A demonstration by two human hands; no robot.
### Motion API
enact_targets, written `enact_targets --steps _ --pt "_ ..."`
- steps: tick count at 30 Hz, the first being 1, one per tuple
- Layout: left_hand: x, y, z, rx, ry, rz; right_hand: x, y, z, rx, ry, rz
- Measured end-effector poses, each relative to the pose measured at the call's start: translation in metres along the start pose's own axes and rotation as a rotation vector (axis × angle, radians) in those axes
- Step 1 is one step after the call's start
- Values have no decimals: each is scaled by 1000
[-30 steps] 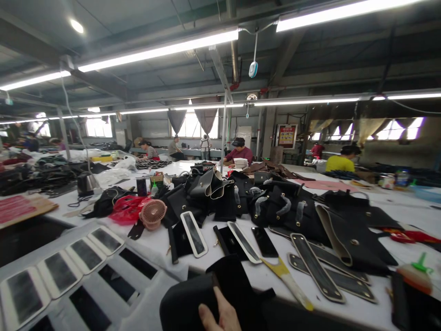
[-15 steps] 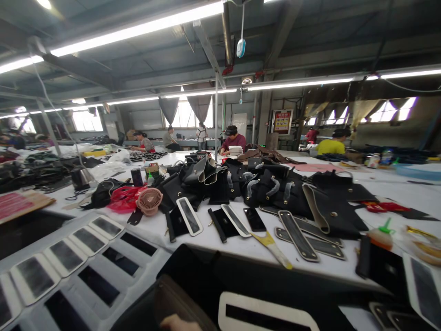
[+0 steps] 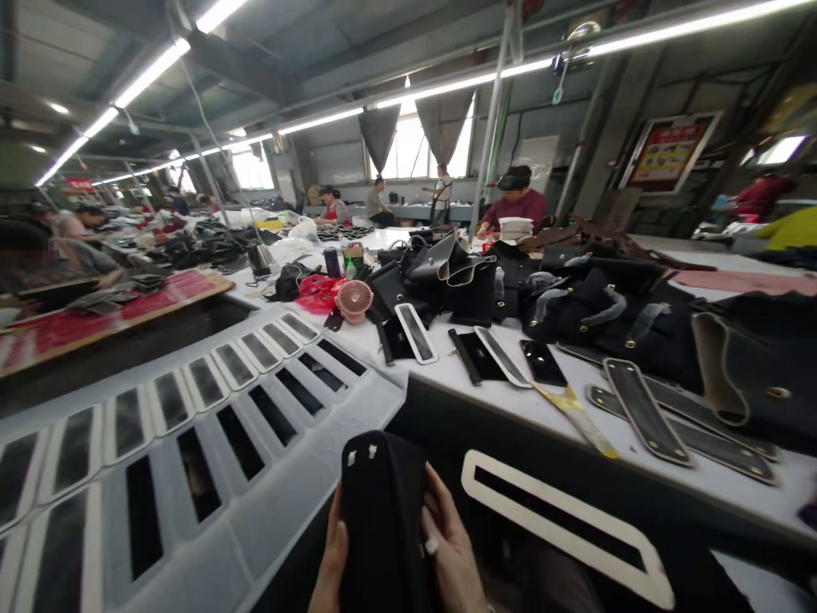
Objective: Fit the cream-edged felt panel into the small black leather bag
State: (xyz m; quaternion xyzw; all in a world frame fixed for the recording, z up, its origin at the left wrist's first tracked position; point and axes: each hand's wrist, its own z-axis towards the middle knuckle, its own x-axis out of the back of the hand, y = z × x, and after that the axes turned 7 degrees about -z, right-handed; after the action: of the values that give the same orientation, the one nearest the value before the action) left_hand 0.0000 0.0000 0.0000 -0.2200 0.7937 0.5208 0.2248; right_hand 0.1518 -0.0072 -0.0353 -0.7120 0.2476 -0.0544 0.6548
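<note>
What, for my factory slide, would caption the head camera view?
Left hand and right hand hold a black item near a row of white-edged panels.

Seen from the hands, the white-covered table bears a pink fan at twelve o'clock, a red plastic bag just left of it. Toward one o'clock lie a black phone and, beyond, heaped black bags; toward two, overlapping pale-edged straps. Pale-framed dark panels line the grey surface toward ten.
</note>
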Motion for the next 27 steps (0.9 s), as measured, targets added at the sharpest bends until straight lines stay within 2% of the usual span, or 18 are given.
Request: enact_targets --steps 3,5,7,9,12,14,17,19,22,27 --pt "-4 -7 7 -72 12 -36 19 12 -9 78 55 -143" --pt "-5 -11 9 -110 14 -1 31 5 -11 165 70 -263" --pt "-4 -12 10 -123 7 74 40 -14 -13 197 8 -347" --pt "-3 -10 10 -118 -19 134 42 -41 -16 161 -69 -397" --pt "-7 -6 9 -158 -53 208 35 -79 -24 153 -116 -446" --pt "-12 -4 8 -250 -50 309 23 -89 -29 237 -93 -524" --pt "-21 -3 7 -375 -15 464 4 -79 -33 375 65 -620" --pt "-26 -2 7 -412 15 523 -5 -65 -31 369 164 -622" --pt "-31 1 10 -455 48 585 -12 -55 -25 272 180 -549" --pt "-42 7 14 -457 27 645 -17 -63 -18 209 199 -378"
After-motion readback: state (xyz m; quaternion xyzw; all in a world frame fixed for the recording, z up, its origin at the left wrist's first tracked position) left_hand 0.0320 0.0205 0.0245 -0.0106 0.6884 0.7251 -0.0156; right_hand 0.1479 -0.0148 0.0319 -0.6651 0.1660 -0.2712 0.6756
